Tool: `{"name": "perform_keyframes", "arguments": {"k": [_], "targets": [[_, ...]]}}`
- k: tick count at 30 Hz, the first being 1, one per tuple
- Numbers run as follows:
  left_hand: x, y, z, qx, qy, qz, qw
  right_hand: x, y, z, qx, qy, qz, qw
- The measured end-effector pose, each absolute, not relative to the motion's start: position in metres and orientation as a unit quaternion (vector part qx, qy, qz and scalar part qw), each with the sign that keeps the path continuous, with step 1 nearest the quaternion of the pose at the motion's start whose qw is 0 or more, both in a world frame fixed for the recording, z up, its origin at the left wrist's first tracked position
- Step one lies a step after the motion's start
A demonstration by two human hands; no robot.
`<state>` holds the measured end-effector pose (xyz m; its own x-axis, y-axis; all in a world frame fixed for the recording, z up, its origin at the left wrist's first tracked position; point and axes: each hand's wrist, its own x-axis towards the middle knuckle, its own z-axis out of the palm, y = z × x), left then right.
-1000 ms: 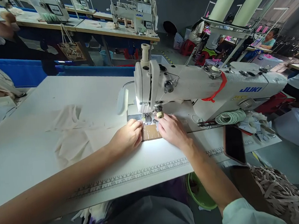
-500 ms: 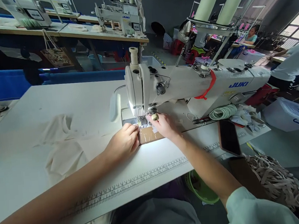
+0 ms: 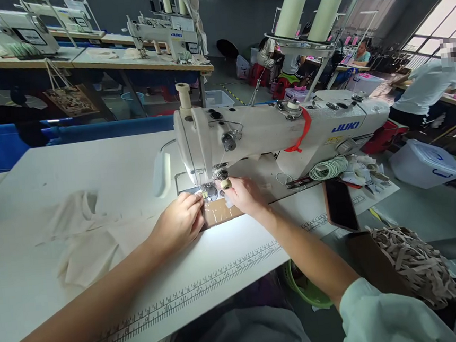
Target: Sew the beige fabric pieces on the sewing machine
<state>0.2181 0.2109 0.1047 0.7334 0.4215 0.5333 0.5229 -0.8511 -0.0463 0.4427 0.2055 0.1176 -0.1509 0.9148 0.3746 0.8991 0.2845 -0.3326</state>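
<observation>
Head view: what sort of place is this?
Probably a sewing workshop: a JUKI sewing machine sits in the foreground, more sewing machines stand in the background, and pale cloth lies on the worktable.

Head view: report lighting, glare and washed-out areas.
Head view: light pools below the needle end of the JUKI sewing machine; head view, upper right: the window glares white; head view, left: pale fabric looks washed out against the white tabletop.

Two hands (image 3: 178, 220) (image 3: 246, 195), one phone (image 3: 340, 205)
</observation>
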Motion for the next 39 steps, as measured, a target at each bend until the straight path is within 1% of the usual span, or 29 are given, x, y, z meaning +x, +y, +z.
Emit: {"name": "perform_keyframes", "arguments": {"k": [14,22,33,39], "targets": [[0.215,0.211,0.103,-0.927,-0.269,-0.253,0.063,0.458,0.196,0.121,-0.575,-0.774,-0.024,0.263],[0.207,0.206,0.106,-0.933,-0.223,-0.28,0.021,0.463,0.197,0.118,-0.554,-0.79,-0.025,0.261],[0.204,0.214,0.107,-0.943,-0.204,-0.261,0.033,0.462,0.195,0.119,-0.539,-0.802,-0.023,0.257],[0.205,0.217,0.105,-0.945,-0.209,-0.251,0.017,0.463,0.195,0.116,-0.522,-0.809,-0.032,0.269]]}}
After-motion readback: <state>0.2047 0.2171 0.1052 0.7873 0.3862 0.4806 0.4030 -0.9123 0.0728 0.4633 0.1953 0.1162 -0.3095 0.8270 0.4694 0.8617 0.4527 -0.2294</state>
